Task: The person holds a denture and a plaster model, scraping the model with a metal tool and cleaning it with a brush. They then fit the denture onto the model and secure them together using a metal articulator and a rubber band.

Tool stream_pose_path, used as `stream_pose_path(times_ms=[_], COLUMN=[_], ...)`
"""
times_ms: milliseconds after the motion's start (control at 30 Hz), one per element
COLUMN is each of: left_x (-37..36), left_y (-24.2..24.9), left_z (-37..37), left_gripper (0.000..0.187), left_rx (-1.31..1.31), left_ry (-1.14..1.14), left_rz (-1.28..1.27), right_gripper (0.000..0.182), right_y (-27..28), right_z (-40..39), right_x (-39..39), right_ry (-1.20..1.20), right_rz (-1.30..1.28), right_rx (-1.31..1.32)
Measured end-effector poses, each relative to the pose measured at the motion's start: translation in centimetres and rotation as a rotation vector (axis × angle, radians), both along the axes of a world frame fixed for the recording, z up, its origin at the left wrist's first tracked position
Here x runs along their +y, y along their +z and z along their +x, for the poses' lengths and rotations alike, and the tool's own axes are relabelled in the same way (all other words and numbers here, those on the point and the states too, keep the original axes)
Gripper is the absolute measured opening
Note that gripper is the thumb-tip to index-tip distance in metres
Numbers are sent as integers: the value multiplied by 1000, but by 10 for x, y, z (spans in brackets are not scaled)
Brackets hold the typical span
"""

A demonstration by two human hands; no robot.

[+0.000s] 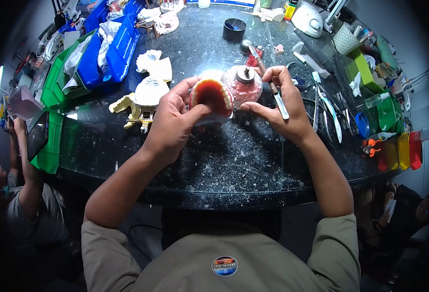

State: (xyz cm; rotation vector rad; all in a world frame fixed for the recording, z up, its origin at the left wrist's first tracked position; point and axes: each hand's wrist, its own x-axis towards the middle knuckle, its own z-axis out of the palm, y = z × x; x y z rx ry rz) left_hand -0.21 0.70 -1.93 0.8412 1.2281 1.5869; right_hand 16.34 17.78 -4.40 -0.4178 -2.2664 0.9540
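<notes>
My left hand (175, 114) is wrapped round a red wax denture model (212, 97) with a row of pale teeth, its thumb reaching inside the arch. To the right, my right hand (285, 104) holds a wax knife (278, 100) with a brown handle between its fingers, the flat metal blade pointing toward me. Next to the right fingertips stands a round burner (243, 85) crusted with pink wax and topped by a metal wick holder. Whether the right fingers touch it, I cannot tell. White plaster models (152, 90) and a brass-coloured articulator (145, 114) are left of my left hand.
Blue bins (122, 48) and green bins (48, 146) line the left. A black cup (234, 30) stands at the back. Several tools (329, 104), a blue lid (362, 125) and coloured bins (403, 151) lie right. People sit at both sides.
</notes>
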Motion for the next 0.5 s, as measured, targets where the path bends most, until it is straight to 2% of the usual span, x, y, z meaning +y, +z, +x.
stream_pose_path(times_ms=[100,200,500], left_x=[-1,-3,-4], left_y=[0,2,4], left_z=[2,1,1], left_gripper=[43,44,45], left_rx=[218,282,193], left_ry=[51,34,-22], left_rz=[-6,1,-15], right_gripper=[60,60,59], right_y=[0,1,2], right_z=[1,1,4], right_x=[0,-2,2], right_ry=[-9,-18,-76], right_rz=[10,1,18], right_rx=[0,3,-6])
